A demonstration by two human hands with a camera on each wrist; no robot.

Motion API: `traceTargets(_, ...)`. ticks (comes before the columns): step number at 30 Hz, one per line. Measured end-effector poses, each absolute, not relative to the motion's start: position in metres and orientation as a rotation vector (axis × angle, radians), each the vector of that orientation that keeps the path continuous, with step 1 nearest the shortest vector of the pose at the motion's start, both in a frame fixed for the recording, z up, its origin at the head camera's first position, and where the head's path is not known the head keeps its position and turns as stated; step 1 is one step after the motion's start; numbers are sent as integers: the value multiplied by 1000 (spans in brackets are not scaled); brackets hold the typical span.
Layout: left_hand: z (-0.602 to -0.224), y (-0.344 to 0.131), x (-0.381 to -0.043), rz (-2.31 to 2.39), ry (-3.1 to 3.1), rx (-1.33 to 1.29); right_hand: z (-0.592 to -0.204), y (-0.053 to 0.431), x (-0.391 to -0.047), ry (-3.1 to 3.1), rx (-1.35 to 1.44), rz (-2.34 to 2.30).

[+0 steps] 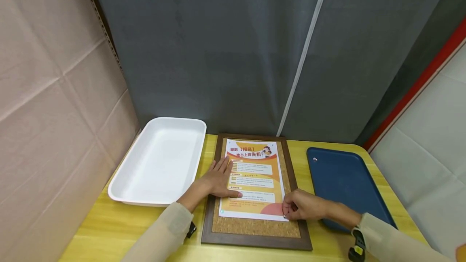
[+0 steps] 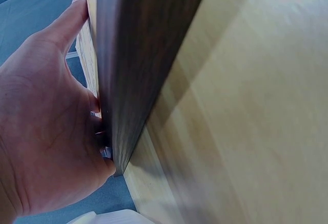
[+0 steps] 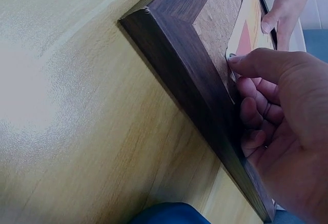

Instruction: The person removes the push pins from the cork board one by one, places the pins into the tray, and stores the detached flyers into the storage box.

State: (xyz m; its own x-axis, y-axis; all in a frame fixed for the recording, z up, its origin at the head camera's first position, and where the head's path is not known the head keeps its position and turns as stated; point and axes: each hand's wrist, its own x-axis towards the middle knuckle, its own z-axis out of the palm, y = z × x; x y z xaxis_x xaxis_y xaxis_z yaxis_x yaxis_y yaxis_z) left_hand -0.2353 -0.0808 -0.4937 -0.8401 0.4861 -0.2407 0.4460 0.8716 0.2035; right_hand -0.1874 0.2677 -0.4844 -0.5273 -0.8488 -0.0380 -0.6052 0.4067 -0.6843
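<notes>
One outstretched left hand steadied the poster on the corkboard while the right hand pinched what looked like a pin at the poster's near-right corner, seemingly fastening it, which called for a firm downward push.

Three things lay in a row on a yellow wood-grain table, before a dark grey screen.
At left was a white rectangular tray; in the middle, a rectangular cork board with a brown frame; at right, a dark blue rectangular tray, a small pale object in its far left corner. An orange-and-white paper poster lay on the cork. The left hand rested on the poster's left side, the right hand at its near right corner.
</notes>
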Motion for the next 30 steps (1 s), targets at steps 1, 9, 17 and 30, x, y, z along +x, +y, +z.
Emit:
traceTargets(1, -494, -81, -235, 202, 2757, 702, -485, 267, -187, 2285, -1252, -881)
traceTargets(9, -493, -81, -236, 234, 2747, 705, -487, 266, -187, 2291, -1280, -881)
traceTargets(17, -509, -83, -244, 281, 2743, 728, -487, 265, -187, 2289, -1313, -884)
traceTargets(30, -527, -86, -253, 297, 2754, 739, -488, 268, -184, 2221, -1280, -956)
